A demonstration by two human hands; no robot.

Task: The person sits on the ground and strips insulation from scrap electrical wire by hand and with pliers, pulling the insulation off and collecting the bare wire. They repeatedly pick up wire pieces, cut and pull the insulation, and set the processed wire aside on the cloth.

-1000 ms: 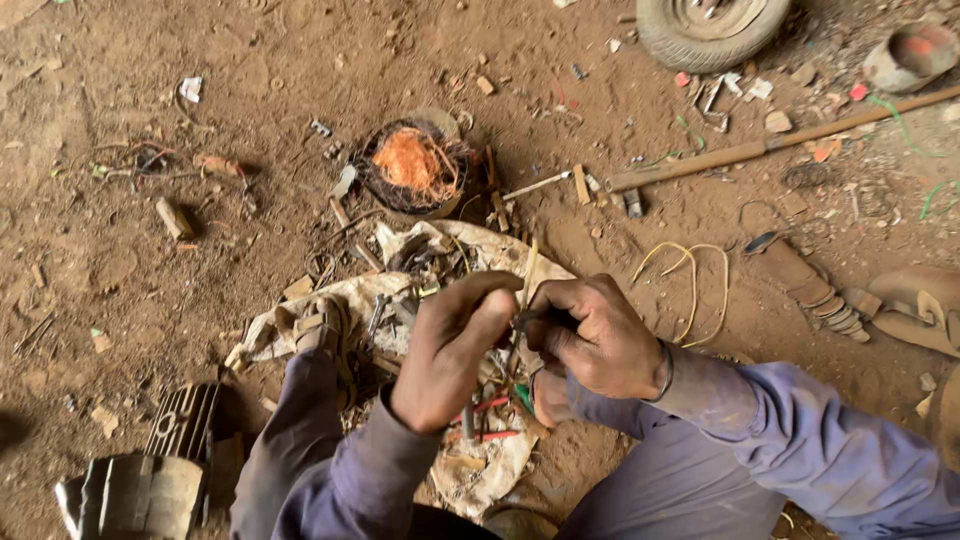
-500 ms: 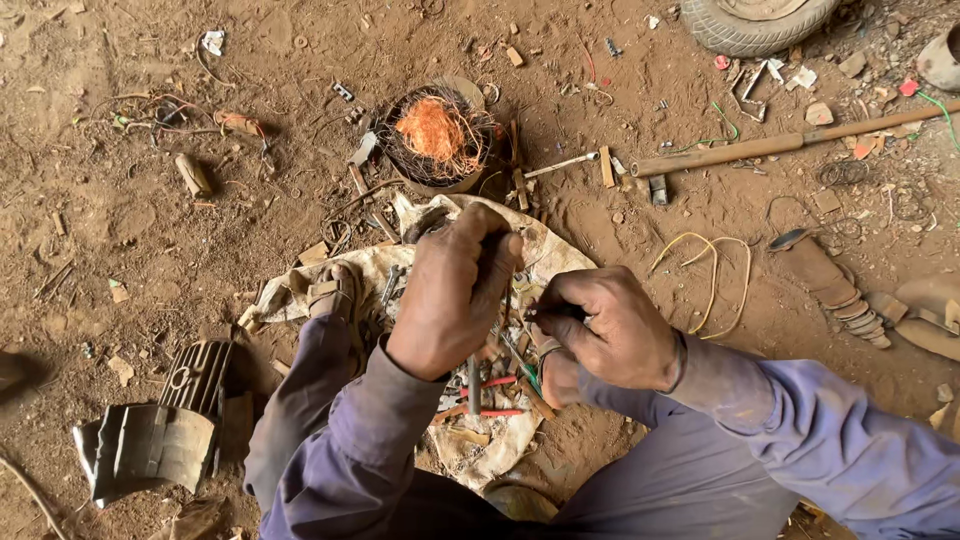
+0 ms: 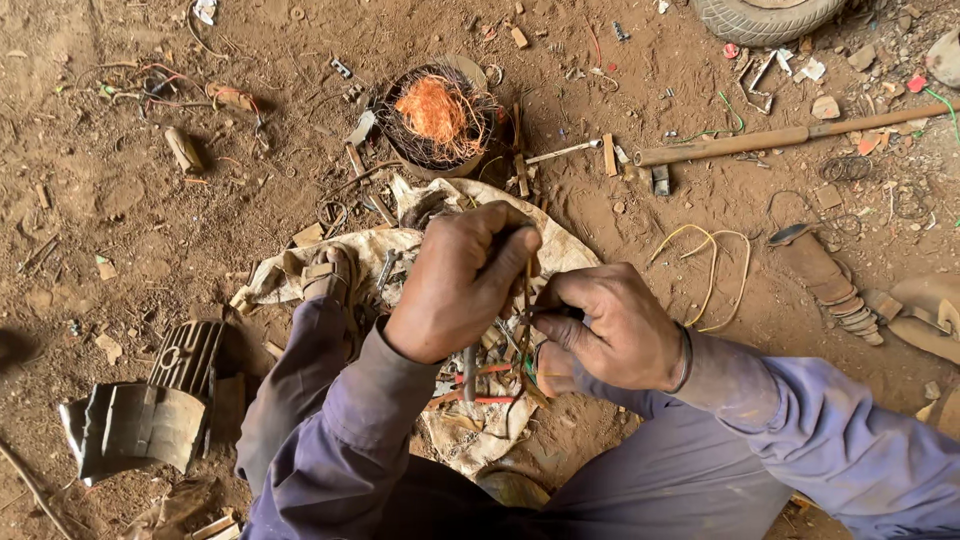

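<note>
Two hands work over one pale sack cloth (image 3: pixel 570 250) on the dirt. One left hand (image 3: pixel 460 285) is clenched around a bundle of wires (image 3: pixel 527 300); one right hand (image 3: pixel 610 330) pinches the same bundle just beside it. Judging by this, stripping is under way, needing a steady pull. One bowl of orange wire (image 3: pixel 437 115) sits beyond.

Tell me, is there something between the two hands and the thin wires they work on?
Nothing visible does. The left hand is closed around the bundle of thin brownish wires, and the right hand pinches the same strands from the other side. Both touch them directly, above the dirty white cloth sack.
</note>
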